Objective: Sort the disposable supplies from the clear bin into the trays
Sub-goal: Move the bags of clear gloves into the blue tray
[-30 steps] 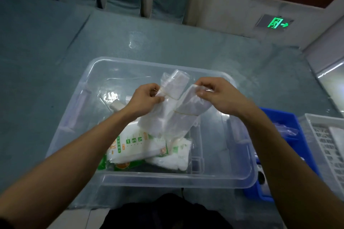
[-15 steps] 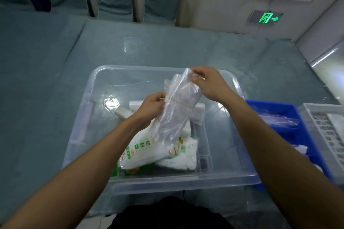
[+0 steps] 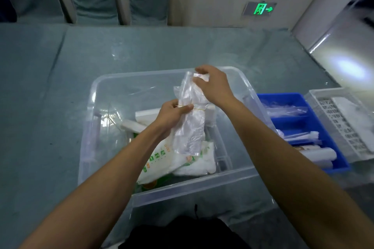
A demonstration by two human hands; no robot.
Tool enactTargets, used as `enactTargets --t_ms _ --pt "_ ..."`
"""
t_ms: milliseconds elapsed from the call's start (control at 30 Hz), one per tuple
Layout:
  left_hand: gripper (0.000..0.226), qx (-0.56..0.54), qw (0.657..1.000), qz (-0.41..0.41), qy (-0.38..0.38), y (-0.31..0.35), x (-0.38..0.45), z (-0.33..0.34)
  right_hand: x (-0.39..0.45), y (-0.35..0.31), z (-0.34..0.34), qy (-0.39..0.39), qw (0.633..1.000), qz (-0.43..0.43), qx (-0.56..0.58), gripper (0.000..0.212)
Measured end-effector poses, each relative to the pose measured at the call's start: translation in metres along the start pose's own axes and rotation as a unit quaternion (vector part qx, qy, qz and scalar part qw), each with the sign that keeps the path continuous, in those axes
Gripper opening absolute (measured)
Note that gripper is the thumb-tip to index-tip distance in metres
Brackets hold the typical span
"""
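Step in hand: banded bundle of clear plastic bags (image 3: 190,125) held upright above clear bin (image 3: 251,176). Left hand (image 3: 172,112) fingers pinch at yellow band; right hand (image 3: 212,85) fingers grip top end. Next, judged: carry right to blue tray (image 3: 283,97), lay flat among similar items.

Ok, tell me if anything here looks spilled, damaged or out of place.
Nothing stands out. Both hands, left hand and right hand, hold a banded plastic bundle above the clear bin.

Packets (image 3: 174,159) crowd the clear bin's (image 3: 113,79) near half; far half open.
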State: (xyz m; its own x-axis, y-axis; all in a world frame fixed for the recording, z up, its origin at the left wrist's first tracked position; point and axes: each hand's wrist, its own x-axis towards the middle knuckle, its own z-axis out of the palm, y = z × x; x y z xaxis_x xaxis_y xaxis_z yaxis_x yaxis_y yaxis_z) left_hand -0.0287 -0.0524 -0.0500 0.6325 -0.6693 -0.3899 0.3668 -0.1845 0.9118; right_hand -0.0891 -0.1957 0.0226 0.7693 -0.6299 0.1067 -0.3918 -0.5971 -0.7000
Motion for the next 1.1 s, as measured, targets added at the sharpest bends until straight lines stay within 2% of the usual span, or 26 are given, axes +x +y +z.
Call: enactTargets --t_ms 100,200,300,333,433,467,567,667,833,933,1100 --pt "0.024 0.001 1.000 0.008 0.002 0.001 -0.002 0.003 -0.021 0.009 -0.003 0.037 0.995 0.066 0.073 0.048" --pt "0.026 -0.002 1.000 0.026 0.001 0.006 -0.005 0.006 -0.043 0.023 -0.002 0.016 0.982 0.122 0.141 0.060" --pt "0.028 0.008 0.999 0.048 0.002 0.014 -0.008 0.012 -0.059 0.036 -0.004 -0.002 0.963 0.165 0.211 0.080" --pt "0.028 0.004 0.999 0.054 -0.002 0.017 -0.010 0.015 -0.063 0.039 -0.006 -0.015 0.956 0.171 0.237 0.079" --pt "0.032 -0.010 0.997 0.071 -0.009 0.026 -0.010 0.025 -0.076 0.040 -0.017 -0.070 0.937 0.158 0.303 0.038" --pt "0.037 -0.011 0.997 0.076 -0.007 0.031 -0.011 0.029 -0.078 0.040 -0.021 -0.075 0.932 0.147 0.324 0.032" --pt "0.049 -0.018 0.995 0.099 -0.016 0.051 -0.014 0.049 -0.079 0.037 -0.040 -0.027 0.933 0.122 0.339 0.025" --pt "0.040 0.002 0.990 0.134 -0.039 0.079 -0.024 0.079 -0.079 0.037 -0.071 0.034 0.935 0.100 0.339 0.019" --pt "0.037 0.054 0.972 0.202 -0.107 0.111 -0.042 0.146 -0.091 0.052 -0.139 0.117 0.921 0.063 0.367 0.020" --pt "0.034 0.091 0.961 0.236 -0.114 0.112 -0.053 0.199 -0.106 0.076 -0.180 0.164 0.916 0.055 0.361 0.027" --pt "0.028 0.104 0.955 0.250 -0.122 0.089 -0.066 0.294 -0.143 0.137 -0.247 0.191 0.915 0.065 0.348 0.009"
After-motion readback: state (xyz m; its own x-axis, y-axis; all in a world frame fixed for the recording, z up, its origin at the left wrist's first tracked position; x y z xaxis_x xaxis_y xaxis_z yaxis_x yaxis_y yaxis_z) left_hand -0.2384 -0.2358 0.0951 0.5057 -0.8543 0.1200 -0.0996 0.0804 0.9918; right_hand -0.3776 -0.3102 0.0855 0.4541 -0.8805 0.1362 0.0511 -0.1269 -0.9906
